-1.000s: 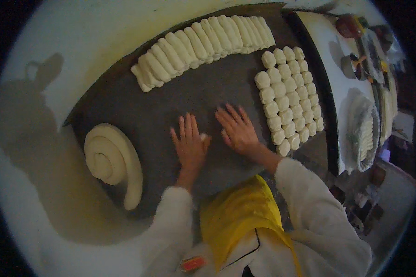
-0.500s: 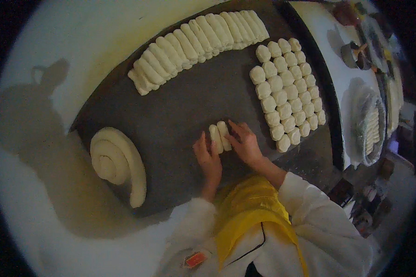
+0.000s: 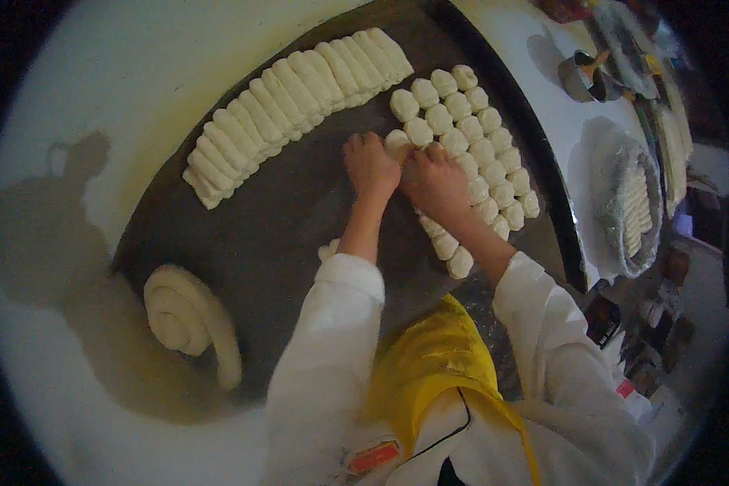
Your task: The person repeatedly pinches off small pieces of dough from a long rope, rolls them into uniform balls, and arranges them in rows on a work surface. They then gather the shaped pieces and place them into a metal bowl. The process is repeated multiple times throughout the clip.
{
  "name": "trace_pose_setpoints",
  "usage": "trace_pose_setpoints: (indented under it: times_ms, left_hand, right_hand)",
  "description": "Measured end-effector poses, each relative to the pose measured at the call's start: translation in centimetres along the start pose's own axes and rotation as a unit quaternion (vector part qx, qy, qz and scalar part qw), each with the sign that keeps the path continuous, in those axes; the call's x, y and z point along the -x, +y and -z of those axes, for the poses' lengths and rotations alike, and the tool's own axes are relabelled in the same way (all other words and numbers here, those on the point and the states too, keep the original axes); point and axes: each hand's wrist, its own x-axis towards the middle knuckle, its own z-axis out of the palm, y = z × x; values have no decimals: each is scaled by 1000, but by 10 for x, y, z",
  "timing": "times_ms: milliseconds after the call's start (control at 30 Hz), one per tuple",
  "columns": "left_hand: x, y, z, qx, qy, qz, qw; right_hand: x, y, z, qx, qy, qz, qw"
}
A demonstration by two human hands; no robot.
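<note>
My left hand [image 3: 373,167] and my right hand [image 3: 435,180] meet at the left edge of a block of small round dough balls [image 3: 481,152]. The fingers of both are curled in and closed, thumbs toward each other. A dough ball [image 3: 397,141] shows just beyond the fingertips; whatever is between the fingers is hidden. Under my left sleeve, a short dough roll [image 3: 327,250] lies on the dark work surface [image 3: 287,304], mostly covered by the forearm.
A long row of dough strips [image 3: 296,93] lies side by side along the far edge. Coiled thick dough rope [image 3: 190,312] sits at the near left. Beyond the black rim [image 3: 535,138] on the right stand a metal cup [image 3: 579,77] and a plastic-lined basket [image 3: 636,206] of pale pieces.
Both hands have moved up and away from the short dough rolls to the left edge of the dough balls. The view has shifted slightly.
</note>
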Motion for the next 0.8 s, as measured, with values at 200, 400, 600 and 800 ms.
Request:
trace_pose_setpoints:
  times_ms: [200, 400, 600, 800]
  left_hand:
    - [46, -26, -9, 466, 18, 149, 872]
    - [138, -112, 114, 669, 31, 227, 707]
    - [226, -210, 103, 309, 170, 331, 875]
    - [283, -177, 139, -163, -16, 55, 985]
  right_hand:
    - [11, -23, -7, -70, 31, 111, 991]
    - [21, -59, 37, -779, -172, -211, 564]
    - [64, -93, 5, -317, -155, -62, 934]
    - [114, -78, 11, -14, -192, 165, 967]
